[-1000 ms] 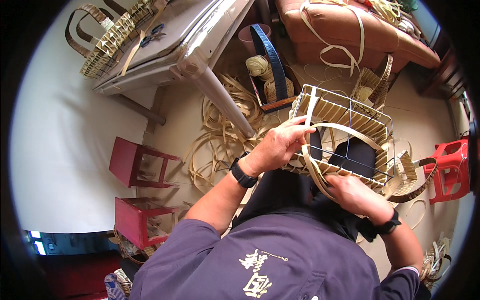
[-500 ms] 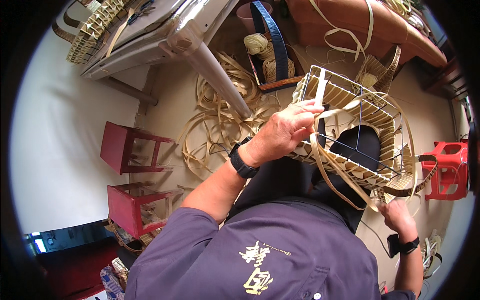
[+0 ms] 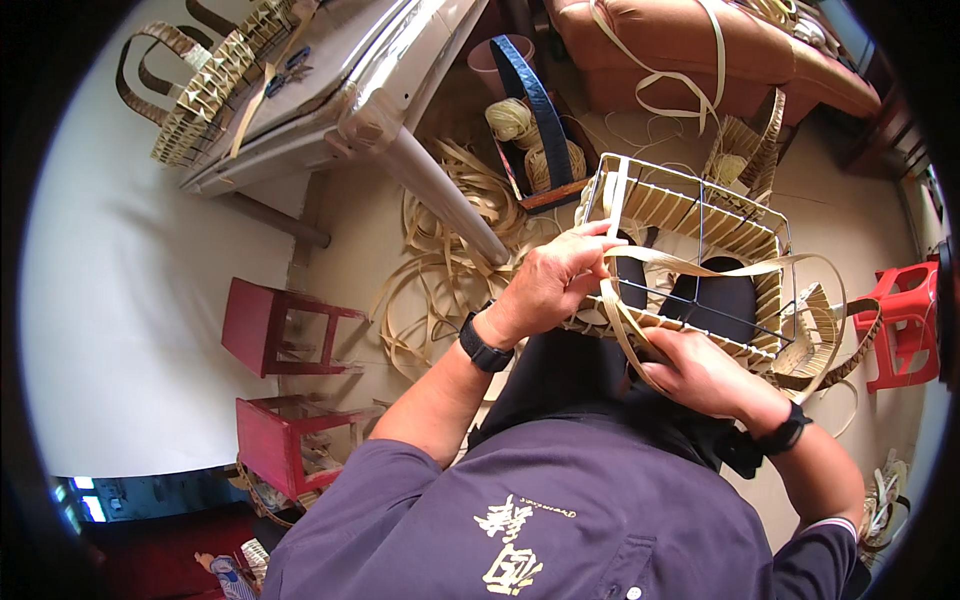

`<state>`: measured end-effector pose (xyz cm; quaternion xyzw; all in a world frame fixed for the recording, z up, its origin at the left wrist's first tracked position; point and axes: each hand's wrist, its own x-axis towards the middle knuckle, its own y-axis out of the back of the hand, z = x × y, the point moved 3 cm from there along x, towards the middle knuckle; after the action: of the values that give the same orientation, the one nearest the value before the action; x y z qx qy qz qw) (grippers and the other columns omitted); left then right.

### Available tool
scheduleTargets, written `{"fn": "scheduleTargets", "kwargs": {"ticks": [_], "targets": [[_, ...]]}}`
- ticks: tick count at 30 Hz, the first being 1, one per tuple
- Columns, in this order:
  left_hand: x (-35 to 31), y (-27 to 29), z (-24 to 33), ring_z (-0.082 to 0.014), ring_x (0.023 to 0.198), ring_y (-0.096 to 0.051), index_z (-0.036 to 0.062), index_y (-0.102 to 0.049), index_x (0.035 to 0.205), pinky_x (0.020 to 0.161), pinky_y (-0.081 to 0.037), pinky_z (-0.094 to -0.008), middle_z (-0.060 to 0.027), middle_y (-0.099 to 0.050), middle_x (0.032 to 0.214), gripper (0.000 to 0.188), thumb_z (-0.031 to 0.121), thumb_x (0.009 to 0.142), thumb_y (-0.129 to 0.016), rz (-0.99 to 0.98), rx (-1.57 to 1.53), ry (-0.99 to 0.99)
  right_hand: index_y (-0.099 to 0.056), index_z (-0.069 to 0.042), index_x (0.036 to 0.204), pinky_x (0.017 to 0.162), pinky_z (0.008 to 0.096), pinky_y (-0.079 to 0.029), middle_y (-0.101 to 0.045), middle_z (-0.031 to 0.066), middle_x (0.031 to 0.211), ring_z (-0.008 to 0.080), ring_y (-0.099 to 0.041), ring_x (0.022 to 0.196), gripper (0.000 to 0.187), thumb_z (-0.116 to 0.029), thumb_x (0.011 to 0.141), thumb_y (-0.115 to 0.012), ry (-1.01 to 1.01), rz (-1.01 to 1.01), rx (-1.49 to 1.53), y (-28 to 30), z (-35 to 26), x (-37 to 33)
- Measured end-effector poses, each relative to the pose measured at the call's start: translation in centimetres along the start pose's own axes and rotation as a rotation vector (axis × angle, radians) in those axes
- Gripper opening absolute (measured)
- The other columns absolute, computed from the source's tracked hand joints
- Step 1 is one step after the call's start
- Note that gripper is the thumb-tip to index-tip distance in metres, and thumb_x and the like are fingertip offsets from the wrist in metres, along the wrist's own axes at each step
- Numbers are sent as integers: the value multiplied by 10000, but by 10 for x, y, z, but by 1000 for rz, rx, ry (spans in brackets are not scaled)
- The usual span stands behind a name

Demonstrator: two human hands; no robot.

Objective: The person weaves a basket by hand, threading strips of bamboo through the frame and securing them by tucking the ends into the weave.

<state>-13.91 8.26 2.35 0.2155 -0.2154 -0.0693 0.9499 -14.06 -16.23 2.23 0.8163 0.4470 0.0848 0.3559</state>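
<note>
While the left hand (image 3: 560,278) slants toward two o'clock, thumb and fingers pinched on a flat tan strip (image 3: 690,264), an oblong, pale-ribbed wire basket (image 3: 768,300) sits at the person's one o'clock. The right hand (image 3: 695,372) curls toward ten o'clock, clamped round the strip's lower bend, fingertips hidden.

The basket (image 3: 768,290) shows thin, smooth metal wire; the strip (image 3: 690,262) looks matt and papery. The table leg (image 3: 445,205) seems glossy metal, the plastic stool (image 3: 900,308) shiny, the sofa (image 3: 690,60) and shirt (image 3: 420,520) matt cloth.
</note>
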Motion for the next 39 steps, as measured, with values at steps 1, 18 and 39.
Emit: {"fn": "scheduleTargets", "kwargs": {"ticks": [1,18,39], "targets": [[-2,-1,-1,-398,1494,-570,-9,-681,1007,1150,-499,-436,-174,-747,1388,109,-96,940,-685,2,-4,7,-669,11,1139,846,519,-573,-731,265,991,460,-727,966,203,-155,1025,-649,-16,1,54,-7,3,13],[3,-11,-5,-422,1466,-584,-5,-663,973,1193,-476,-478,-195,-718,1428,69,-50,955,-713,-47,17,-130,-851,-121,1130,912,442,-623,-812,158,1163,325,-782,1094,274,-226,931,-693,-803,-1055,-854,-23,265,-311],[-7,1,-5,-434,1473,-579,-1,-666,969,1155,-501,-473,-210,-723,1427,71,-64,953,-696,-18,85,-167,-673,-68,854,663,530,-544,-658,234,745,479,-672,737,91,-78,934,-630,-222,-135,-360,3,77,-88]]}}
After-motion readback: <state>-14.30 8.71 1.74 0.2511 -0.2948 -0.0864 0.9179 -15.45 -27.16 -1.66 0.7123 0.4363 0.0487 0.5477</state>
